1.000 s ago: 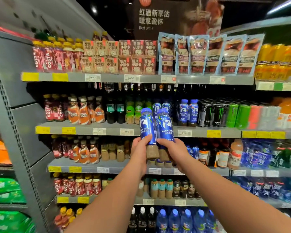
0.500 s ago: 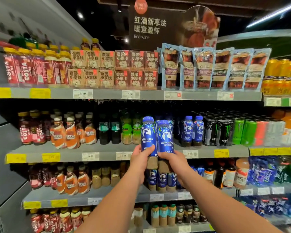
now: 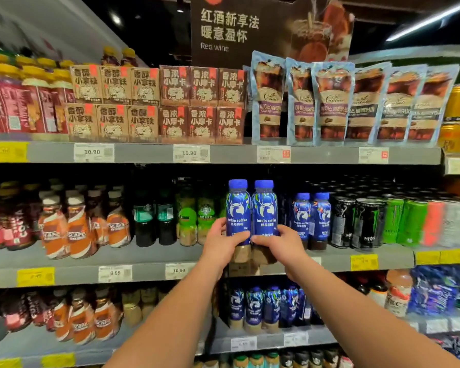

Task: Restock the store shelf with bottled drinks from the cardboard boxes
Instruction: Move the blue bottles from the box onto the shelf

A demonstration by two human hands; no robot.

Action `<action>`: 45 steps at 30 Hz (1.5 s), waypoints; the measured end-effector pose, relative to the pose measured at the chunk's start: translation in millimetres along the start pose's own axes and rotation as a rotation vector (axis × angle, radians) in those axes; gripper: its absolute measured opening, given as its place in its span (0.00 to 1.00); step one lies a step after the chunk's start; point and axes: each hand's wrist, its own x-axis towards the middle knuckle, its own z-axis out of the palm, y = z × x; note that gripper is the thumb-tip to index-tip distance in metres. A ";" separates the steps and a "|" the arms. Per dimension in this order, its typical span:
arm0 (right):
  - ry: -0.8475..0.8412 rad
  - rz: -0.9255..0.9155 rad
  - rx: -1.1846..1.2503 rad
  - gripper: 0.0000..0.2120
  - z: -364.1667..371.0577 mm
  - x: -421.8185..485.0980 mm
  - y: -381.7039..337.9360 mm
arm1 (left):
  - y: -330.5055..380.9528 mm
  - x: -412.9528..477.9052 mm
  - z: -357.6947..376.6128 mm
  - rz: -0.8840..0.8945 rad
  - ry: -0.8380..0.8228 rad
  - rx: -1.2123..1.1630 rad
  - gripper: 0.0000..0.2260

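Note:
Two blue-labelled coffee bottles stand upright side by side at the front of the second shelf (image 3: pixel 154 258). My left hand (image 3: pixel 221 248) grips the left bottle (image 3: pixel 237 208) low on its body. My right hand (image 3: pixel 282 245) grips the right bottle (image 3: pixel 264 208) the same way. Their brown lower parts sit at the shelf's front edge; I cannot tell whether they touch it. Two matching bottles (image 3: pixel 311 216) stand just to the right, further back. No cardboard box is in view.
Green-labelled bottles (image 3: pixel 195 219) stand left of my bottles, black and green cans (image 3: pixel 367 221) to the right. More blue bottles (image 3: pixel 260 306) fill the shelf below. The top shelf carries brown cartons (image 3: pixel 157 102) and drink pouches (image 3: pixel 329 102).
Both hands have lifted the two bottles up and forward, from in front of the third shelf to the second shelf's front edge. The view has closed in on the shelves.

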 end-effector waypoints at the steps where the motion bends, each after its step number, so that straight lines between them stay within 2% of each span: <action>1: -0.001 -0.010 -0.007 0.14 -1.9 9.5 0.2 | 0.9 6.8 3.7 0.021 0.010 0.015 0.23; 8: 0.009 -0.104 -0.090 0.14 -13.0 63.8 11.9 | -10.3 41.2 31.8 0.059 0.122 0.134 0.21; 16: -0.001 -0.045 -0.156 0.17 -10.5 84.5 48.0 | -38.4 62.3 39.6 -0.010 0.131 0.277 0.25; 26: 0.080 -0.054 -0.267 0.15 2.2 100.0 70.2 | -67.4 66.6 35.0 -0.020 0.145 0.251 0.23; 33: 0.095 -0.032 -0.342 0.20 2.8 102.9 70.9 | -72.1 69.8 35.1 -0.016 0.168 0.294 0.25; 38: 0.072 -0.013 -0.390 0.21 3.9 94.2 66.9 | -68.8 65.0 39.0 -0.048 0.152 0.313 0.22; 42: 0.117 0.013 -0.479 0.21 1.7 81.7 57.4 | -62.3 51.8 36.4 -0.049 0.072 0.454 0.21; 45: 0.145 -0.034 -0.631 0.12 -0.1 61.9 46.1 | -52.8 34.6 19.4 0.007 0.049 0.692 0.17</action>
